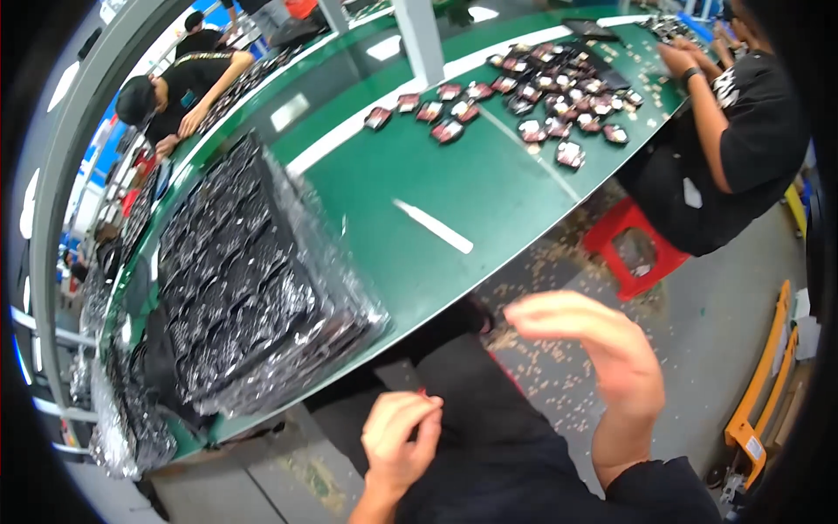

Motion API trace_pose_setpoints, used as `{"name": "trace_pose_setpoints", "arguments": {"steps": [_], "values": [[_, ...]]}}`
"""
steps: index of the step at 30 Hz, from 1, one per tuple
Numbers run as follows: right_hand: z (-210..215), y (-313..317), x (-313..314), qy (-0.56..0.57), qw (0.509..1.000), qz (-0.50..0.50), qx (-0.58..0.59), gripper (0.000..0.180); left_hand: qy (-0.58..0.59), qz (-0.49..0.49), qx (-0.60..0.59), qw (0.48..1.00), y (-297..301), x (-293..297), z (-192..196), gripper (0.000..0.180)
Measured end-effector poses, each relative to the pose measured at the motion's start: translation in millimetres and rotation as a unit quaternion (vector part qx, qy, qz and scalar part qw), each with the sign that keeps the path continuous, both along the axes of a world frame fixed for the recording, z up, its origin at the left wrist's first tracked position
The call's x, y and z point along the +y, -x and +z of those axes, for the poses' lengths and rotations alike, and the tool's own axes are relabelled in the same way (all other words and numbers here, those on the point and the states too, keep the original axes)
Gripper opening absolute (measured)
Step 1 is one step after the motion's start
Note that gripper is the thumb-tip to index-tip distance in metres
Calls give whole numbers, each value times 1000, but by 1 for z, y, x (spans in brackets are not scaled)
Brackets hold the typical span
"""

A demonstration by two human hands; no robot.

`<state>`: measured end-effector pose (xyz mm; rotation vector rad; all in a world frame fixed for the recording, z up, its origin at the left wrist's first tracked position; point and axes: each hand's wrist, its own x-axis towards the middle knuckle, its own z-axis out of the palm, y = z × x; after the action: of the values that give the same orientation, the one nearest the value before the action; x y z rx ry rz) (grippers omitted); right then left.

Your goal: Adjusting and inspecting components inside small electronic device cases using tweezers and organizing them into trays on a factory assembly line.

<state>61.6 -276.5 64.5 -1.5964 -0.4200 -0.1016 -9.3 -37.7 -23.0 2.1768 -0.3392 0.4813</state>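
Note:
My left hand [401,441] is closed in a pinch above my lap. A small red bit [423,393] shows at its fingertips, too small to name. Just beyond it is a dark flat rectangular piece [399,375] by my thigh; I cannot tell whether the hand touches it. My right hand [602,345] is raised off to the right of my legs, bent at the wrist, fingers stretched out and nothing visible in them. On the green table [375,192] ahead lies a slim white pen-shaped tool [436,227], apart from both hands.
A stack of black moulded trays [236,271] in clear plastic stands at the table's left. Several small dark packaged pieces [559,92] are heaped farther back. A co-worker [742,131] sits at right near a red stool [633,249]; another person [188,96] bends over the far left.

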Motion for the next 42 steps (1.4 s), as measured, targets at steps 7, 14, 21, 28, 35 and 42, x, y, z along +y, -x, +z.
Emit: {"name": "trace_pose_setpoints", "arguments": {"steps": [7, 14, 21, 28, 35, 42], "values": [[-57, -39, 46, 56, 994, 70, -58, 32, -106, 57, -199, 973, -7, 39, 50, 22], [-73, -62, 65, 207, 951, -104, -205, 32, -32, -97, -116, 988, 3, 21, 57, 16], [-86, -131, 102, 431, 868, -177, -172, 28, 39, -158, -137, 977, -9, -32, 79, 20], [-88, -139, 95, 454, 855, -146, -204, 29, 182, -168, -39, 968, -11, -61, 43, 26], [-64, -160, 13, 369, 863, -241, -245, 65, 157, -124, 200, 959, 6, -55, -20, 12], [-69, -220, -93, 504, 783, -358, -64, 99, 78, -164, 60, 981, -20, -42, -10, 23]]}}
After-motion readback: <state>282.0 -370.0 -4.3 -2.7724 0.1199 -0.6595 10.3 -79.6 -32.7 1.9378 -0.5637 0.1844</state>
